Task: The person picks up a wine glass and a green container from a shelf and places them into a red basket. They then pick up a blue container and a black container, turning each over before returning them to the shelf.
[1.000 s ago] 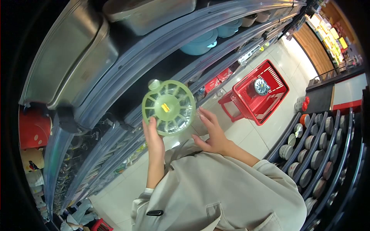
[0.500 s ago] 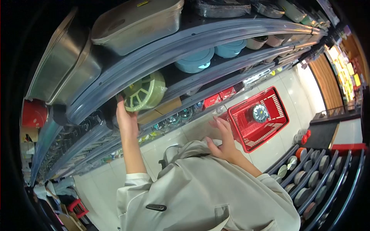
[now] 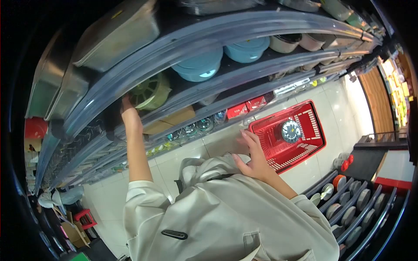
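My left hand (image 3: 130,118) reaches into a shelf and grips the near side of a round green container (image 3: 157,93) with a spoke-patterned face. The container is tilted, its patterned face partly in shadow under the shelf edge above. My fingertips are hidden by the container and the shelf. Near the red shopping basket (image 3: 321,148), my right hand (image 3: 254,156) hangs with its fingers apart and holds nothing. Inside the basket lies a round, shiny item with a dark and silver patterned top (image 3: 291,131).
Blue lidded pots (image 3: 198,65) stand on the same shelf, right of the green container. Metal boxes (image 3: 119,37) sit above. Red packages (image 3: 237,111) and a cardboard box (image 3: 180,117) are lower down. Another rack (image 3: 348,204) holds round items at lower right.
My left hand has moved left and deeper into the shelf with the green container. The view has shifted slightly. My right hand stays almost where it was.
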The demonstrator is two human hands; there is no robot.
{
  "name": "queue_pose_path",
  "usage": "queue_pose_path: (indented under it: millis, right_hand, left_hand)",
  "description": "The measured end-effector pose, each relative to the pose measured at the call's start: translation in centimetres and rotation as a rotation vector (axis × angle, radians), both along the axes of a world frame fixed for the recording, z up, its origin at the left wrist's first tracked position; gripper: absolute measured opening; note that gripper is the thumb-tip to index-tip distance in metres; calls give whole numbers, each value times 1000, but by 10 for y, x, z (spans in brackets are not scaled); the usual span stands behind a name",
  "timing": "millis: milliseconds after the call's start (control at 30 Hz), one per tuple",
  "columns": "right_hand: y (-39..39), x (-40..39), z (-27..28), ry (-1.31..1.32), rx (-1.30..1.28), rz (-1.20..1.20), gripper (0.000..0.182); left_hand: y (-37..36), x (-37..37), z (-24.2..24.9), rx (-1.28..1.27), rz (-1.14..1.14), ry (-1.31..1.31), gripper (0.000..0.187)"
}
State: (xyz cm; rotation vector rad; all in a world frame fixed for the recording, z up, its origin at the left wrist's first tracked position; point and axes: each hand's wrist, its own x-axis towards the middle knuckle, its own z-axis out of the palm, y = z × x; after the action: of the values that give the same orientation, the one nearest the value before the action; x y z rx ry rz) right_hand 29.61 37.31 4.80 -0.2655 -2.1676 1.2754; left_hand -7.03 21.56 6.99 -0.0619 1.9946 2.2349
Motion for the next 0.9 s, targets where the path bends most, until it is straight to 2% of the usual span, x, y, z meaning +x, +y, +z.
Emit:
queue_pose_path:
  millis: [100,167,300,533,633,700,733,767,800,833,867,900]
  right_hand:
    - [6,12,-1,-66,5,-20,68]
    - [8,21,-7,-87,-42,-69,66]
    - [11,42,-16,-151,-157,-85,64]
    - [13,69,-54,-257,-311,-132,66]
    - [7,81,-85,-321,-462,-223,61]
    - [6,91,-115,-298,-629,-293,57]
    - [4,96,-127,-257,-699,-369,47]
    - [5,101,-144,-262,-707,-372,47]
    - [7,106,-166,-257,-833,-454,43]
    - [11,110,-179,-252,-957,-537,38]
    - [17,112,-178,-238,-1147,-603,28]
    - [24,114,-184,-241,-1149,-600,28]
  left_hand:
    - [-3,-19,-19,-149,15,17,38]
    - [8,-14,-12,36,-15,-38,38]
    - [6,-24,-13,48,-80,-41,41]
    - [7,-26,-12,-90,-108,54,43]
    - [0,-33,-17,-109,-137,86,42]
    - [14,-7,0,-143,-100,80,42]
    - [13,-2,2,-104,-71,74,43]
    - [12,5,5,-66,-38,66,43]
    - [17,18,12,-146,126,64,42]
    - [14,26,11,-155,126,61,42]
    - [6,33,12,-213,169,185,40]
    - [-1,40,13,-269,213,310,37]
